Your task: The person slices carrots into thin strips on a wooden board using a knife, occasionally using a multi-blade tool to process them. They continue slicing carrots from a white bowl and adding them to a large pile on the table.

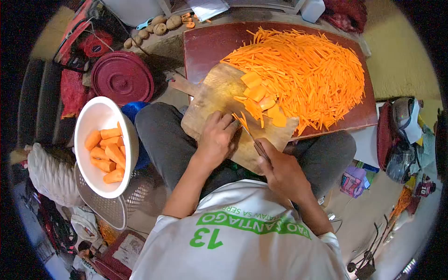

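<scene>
Red tabletop (200, 51) under carrot strips (312, 79), cluttered floor (361, 214)

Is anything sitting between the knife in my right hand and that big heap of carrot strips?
Yes, some flat carrot slices lie on the wooden board, between your knife and the heap of strips.

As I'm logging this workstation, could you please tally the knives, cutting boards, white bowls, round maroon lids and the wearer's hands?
Knife: 1
Cutting board: 1
White bowl: 1
Maroon lid: 1
Left hand and right hand: 2
Total: 6
</scene>
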The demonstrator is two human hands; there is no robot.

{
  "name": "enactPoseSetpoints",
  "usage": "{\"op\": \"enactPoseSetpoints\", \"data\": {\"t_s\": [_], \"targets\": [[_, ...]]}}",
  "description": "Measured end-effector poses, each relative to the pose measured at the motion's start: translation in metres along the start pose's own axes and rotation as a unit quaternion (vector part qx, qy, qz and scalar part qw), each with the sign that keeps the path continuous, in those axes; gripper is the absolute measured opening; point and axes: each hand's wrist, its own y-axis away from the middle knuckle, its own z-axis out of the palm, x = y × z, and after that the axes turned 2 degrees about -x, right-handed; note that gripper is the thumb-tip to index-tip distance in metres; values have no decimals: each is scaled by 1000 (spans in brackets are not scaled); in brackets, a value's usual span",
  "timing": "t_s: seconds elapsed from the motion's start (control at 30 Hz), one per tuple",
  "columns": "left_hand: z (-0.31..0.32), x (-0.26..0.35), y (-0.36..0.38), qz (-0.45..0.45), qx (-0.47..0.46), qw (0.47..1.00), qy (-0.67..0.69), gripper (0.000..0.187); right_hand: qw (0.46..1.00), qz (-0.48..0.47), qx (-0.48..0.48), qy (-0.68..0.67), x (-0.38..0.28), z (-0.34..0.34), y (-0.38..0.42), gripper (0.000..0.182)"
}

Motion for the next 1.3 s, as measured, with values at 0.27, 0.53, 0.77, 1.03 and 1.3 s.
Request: {"op": "enactPoseSetpoints", "data": {"t_s": [0.27, 0.53, 0.77, 1.03, 1.3], "targets": [[-2, -8, 3, 21, 4, 1000, 0, 41, 1000, -4, -1, 15, -6, -3, -11, 47], [-1, -5, 4, -5, -15, 1000, -4, 41, 999, -13, 10, 30, 4, 10, -23, 47], [-4, 0, 9, -12, 20, 1000, -4, 43, 997, -55, 29, 42, 6, 7, -2, 45], [-11, -2, 4, 2, -19, 1000, -22, 47, 998, -33, 13, 57, -3, 14, -26, 44], [-2, -7, 9, 2, -2, 1000, -16, 41, 995, -53, 38, 80, 2, 21, -16, 41]]}}
